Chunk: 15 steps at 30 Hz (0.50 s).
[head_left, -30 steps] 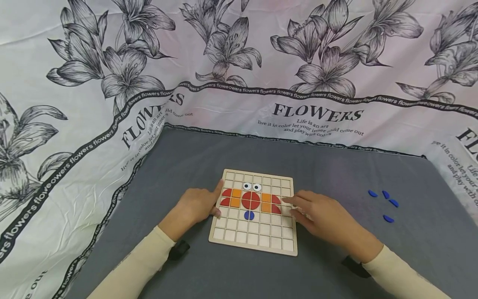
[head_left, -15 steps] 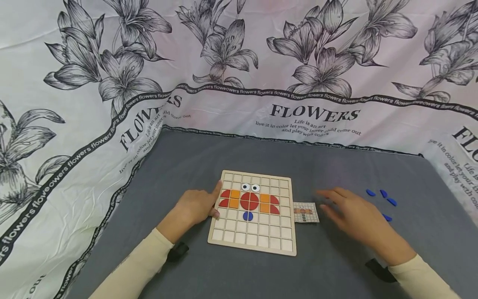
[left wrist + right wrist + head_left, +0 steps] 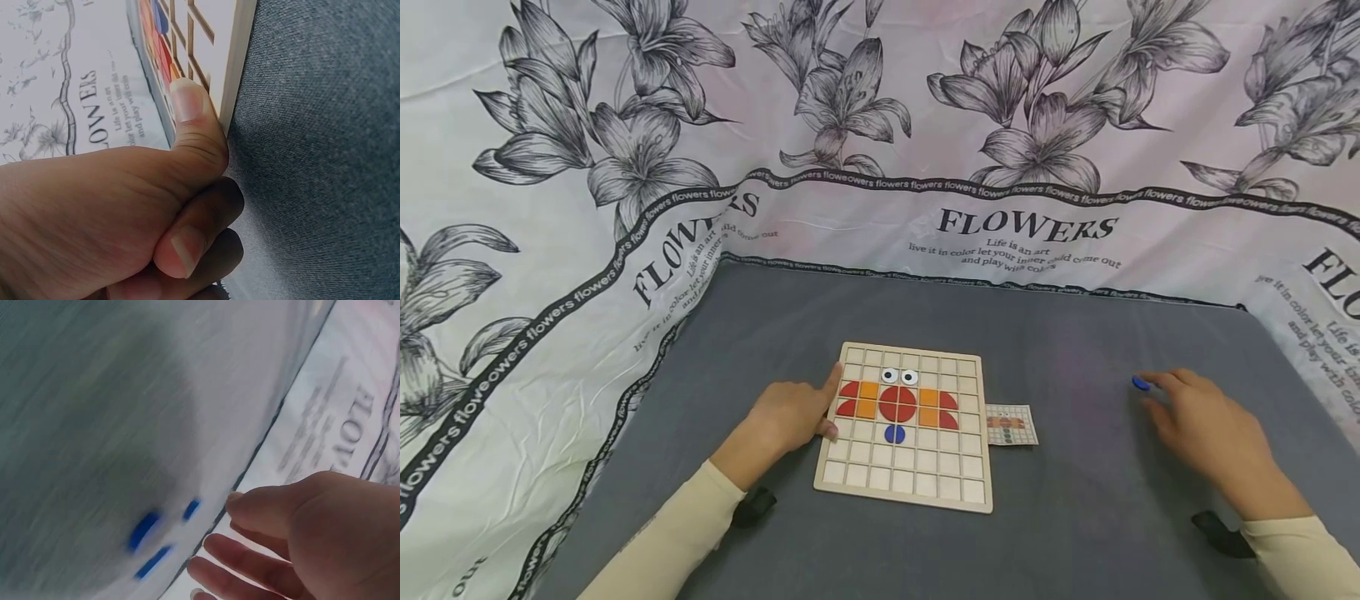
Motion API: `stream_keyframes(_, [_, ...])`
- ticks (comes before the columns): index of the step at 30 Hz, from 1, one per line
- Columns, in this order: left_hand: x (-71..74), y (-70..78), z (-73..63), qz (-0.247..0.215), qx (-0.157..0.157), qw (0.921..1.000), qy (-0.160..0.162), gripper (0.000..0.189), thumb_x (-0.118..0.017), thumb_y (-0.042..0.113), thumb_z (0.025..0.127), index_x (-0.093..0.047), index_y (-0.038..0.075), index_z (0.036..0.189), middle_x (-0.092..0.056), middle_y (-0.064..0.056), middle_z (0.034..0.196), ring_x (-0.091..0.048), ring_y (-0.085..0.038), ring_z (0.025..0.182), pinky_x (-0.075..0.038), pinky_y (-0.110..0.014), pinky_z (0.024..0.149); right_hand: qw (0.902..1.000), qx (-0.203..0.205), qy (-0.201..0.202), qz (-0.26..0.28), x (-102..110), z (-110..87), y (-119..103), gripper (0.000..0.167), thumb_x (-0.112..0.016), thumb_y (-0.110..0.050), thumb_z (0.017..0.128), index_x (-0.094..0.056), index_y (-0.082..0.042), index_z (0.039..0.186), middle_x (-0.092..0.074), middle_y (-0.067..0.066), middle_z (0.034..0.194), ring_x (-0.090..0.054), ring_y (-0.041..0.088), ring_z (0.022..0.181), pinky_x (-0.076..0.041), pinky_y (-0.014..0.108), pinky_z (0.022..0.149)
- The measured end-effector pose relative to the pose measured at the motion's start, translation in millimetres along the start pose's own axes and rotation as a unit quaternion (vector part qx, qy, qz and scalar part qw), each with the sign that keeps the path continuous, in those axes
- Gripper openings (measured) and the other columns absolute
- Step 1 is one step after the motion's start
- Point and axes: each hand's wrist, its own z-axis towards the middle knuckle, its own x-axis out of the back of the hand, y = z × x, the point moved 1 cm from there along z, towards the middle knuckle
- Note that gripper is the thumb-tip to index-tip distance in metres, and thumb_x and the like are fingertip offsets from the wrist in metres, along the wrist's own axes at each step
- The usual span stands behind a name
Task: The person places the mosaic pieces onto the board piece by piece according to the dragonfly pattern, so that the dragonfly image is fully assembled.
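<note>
A square wooden grid board (image 3: pixel 902 492) lies on the grey cloth, bearing orange squares (image 3: pixel 867 400), red curved pieces (image 3: pixel 898 404), two eye discs (image 3: pixel 890 376) and a blue circle of two halves (image 3: pixel 894 434). My left hand (image 3: pixel 778 421) rests at its left edge, with index finger straight along it. In the left wrist view the thumb (image 3: pixel 190 106) presses on the rim while other fingers curl beside it. At the right, my right hand (image 3: pixel 1213 433) has its fingertips at a blue half-round piece (image 3: pixel 1140 383). The right wrist view shows thumb and fingers apart, holding nothing.
A small printed card (image 3: pixel 1012 425) sticks out from under the board's right side. More blue pieces (image 3: pixel 145 531) lie on the cloth by the right hand, blurred in its wrist view and hidden in the head view. A flower-printed curtain (image 3: pixel 1030 225) borders the table.
My right hand has left the board's right edge and moved right to the blue pieces, uncovering the printed card. My left hand has stayed on the board's edge.
</note>
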Motion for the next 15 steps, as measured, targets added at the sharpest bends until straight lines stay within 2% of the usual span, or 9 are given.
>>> stream_keyframes(4, [0.0,-0.9,-1.2,-0.001,0.002,1.0000,0.003,0.098,-0.078,0.044,0.090,-0.029,0.009,0.168,-0.061,-0.003,0.069,-0.057,-0.021,0.068,-0.046,-0.039,0.065,0.9989,-0.040,-0.026,0.001,1.2,-4.4,19.0,0.044,-0.076,-0.015,0.095,-0.066,0.000,0.135,-0.061,0.031,0.129,-0.063,0.056,0.104,-0.051,0.064,0.065])
stream_keyframes(9, [0.1,-0.7,-1.3,-0.005,0.000,1.0000,0.006,0.097,-0.078,0.043,0.090,-0.030,0.009,0.168,-0.065,-0.005,0.073,-0.058,-0.021,0.070,-0.048,-0.041,0.067,0.9978,-0.054,-0.037,0.003,2.1,-5.6,32.6,0.043,-0.074,-0.014,0.097,-0.064,0.000,0.137,-0.058,0.032,0.131,-0.061,0.057,0.105,-0.050,0.064,0.063])
stream_keyframes(12, [0.0,-0.2,-1.1,-0.005,0.000,1.0000,0.008,0.097,-0.078,0.043,0.090,-0.030,0.009,0.168,-0.064,-0.004,0.071,-0.057,-0.021,0.069,-0.047,-0.040,0.067,0.9991,-0.034,-0.027,0.001,0.6,-3.8,35.4,0.045,-0.075,-0.012,0.096,-0.065,-0.002,0.138,-0.058,0.030,0.132,-0.061,0.056,0.109,-0.051,0.065,0.068])
stream_keyframes(15, [-0.4,0.6,-0.7,-0.003,-0.002,1.0000,0.009,0.097,-0.077,0.044,0.090,-0.030,0.009,0.168,-0.061,-0.004,0.069,-0.056,-0.021,0.068,-0.047,-0.040,0.066,0.9998,0.014,-0.010,-0.009,-1.5,-0.4,35.9,0.050,-0.080,-0.006,0.092,-0.065,-0.006,0.140,-0.060,0.026,0.134,-0.060,0.052,0.111,-0.050,0.065,0.074])
